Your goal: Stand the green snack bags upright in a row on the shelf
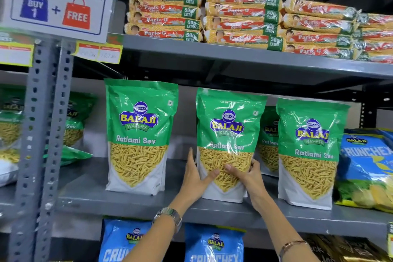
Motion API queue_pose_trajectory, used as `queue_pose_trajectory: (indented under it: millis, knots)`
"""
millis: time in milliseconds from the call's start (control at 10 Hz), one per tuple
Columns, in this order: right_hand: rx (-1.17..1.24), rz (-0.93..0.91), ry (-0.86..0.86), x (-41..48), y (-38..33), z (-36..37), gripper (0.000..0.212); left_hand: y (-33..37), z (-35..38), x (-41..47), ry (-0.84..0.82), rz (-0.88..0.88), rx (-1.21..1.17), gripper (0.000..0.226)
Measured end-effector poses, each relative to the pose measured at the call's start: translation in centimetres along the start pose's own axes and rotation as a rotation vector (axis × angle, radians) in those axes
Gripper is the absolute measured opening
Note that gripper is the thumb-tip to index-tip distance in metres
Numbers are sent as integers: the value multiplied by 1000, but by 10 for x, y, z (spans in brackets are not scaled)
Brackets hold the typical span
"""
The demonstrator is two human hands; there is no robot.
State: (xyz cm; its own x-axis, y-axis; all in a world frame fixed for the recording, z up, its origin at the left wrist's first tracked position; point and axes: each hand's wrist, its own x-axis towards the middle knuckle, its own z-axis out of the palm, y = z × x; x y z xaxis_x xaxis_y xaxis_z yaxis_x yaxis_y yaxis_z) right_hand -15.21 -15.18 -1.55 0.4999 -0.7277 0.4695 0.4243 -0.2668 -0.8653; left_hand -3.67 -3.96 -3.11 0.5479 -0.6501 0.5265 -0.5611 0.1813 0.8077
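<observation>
Progress: three green bags upright on shelf (pixel 131 203); left hand (pixel 196 176) and right hand (pixel 246 173) grip middle bag (pixel 228 132), fourth bag (pixel 269 134) behind unaligned.

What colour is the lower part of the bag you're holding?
White, below a green top, on the middle bag; head view shows it.

The grey metal shelf (pixel 85 193) carries three green snack bags upright along its front: the left bag (pixel 138 134) at 9 o'clock, the middle bag (pixel 228 130) at centre, the right bag (pixel 308 151) at 3 o'clock. A fourth green bag (pixel 269 138) stands behind, between the middle and right ones. A blue Crunchex bag (pixel 365 166) leans at the far 3 o'clock end.
</observation>
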Motion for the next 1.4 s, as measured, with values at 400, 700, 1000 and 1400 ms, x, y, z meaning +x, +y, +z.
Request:
queue_pose_trajectory:
  millis: [400, 700, 1000, 1400]
  knots:
    - [-182, -277, -240, -33, 2, 136, 29, -26, -113, -36, 805, 180, 430, 85]
    - [-215, -120, -246, -20, 43, 166, 11, -45, -133, -42, 672, 155, 427, 81]
    - [-159, -97, -182, -22, 49, 174, 10, -48, -136, -42, 677, 161, 419, 80]
    - [-265, -421, 11, -45, 10, 149, 26, -14, -114, -33, 832, 322, 493, 58]
